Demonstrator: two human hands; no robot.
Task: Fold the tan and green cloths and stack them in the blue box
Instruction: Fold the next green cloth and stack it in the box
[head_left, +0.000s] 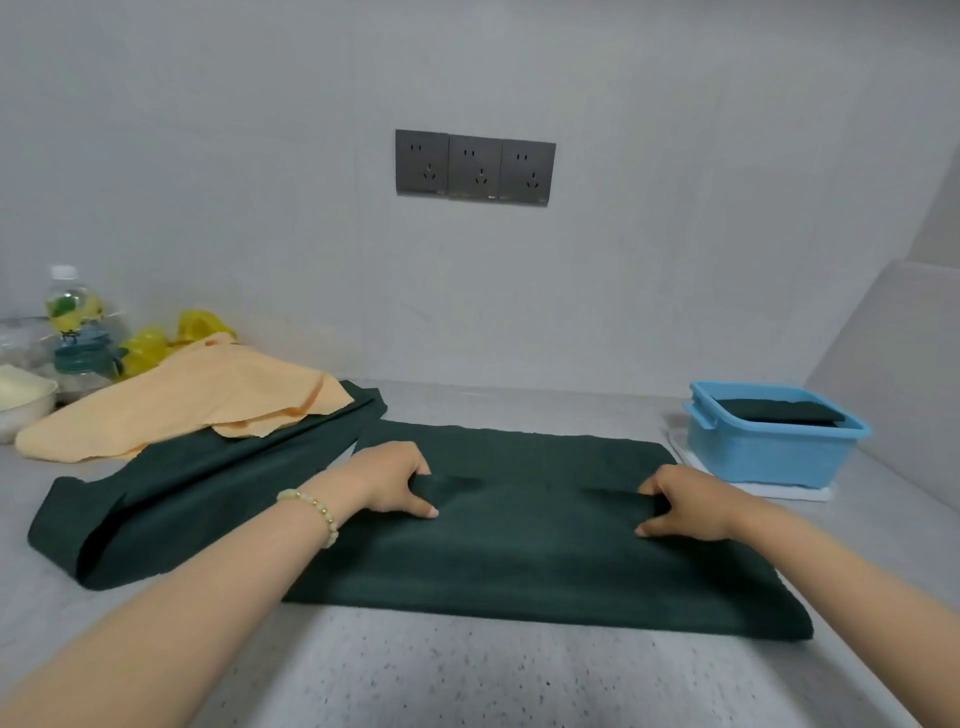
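Note:
A dark green cloth (535, 566) lies folded flat on the grey counter in front of me. My left hand (395, 480) pinches the cloth near its middle left, with the thumb lying on top. My right hand (685, 501) pinches it near the middle right. A second green cloth (171, 499) lies loosely to the left, and a tan cloth (192, 400) rests partly on it. The blue box (769, 447) stands at the right with a folded green cloth (779, 410) inside.
At the far left stand a clear bottle (70, 312), a yellow plastic bag (171, 338) and a white bowl (23, 400). A white pad (769, 491) lies under the blue box. Wall sockets (475, 167) sit above the counter. A slanted wall closes the right side.

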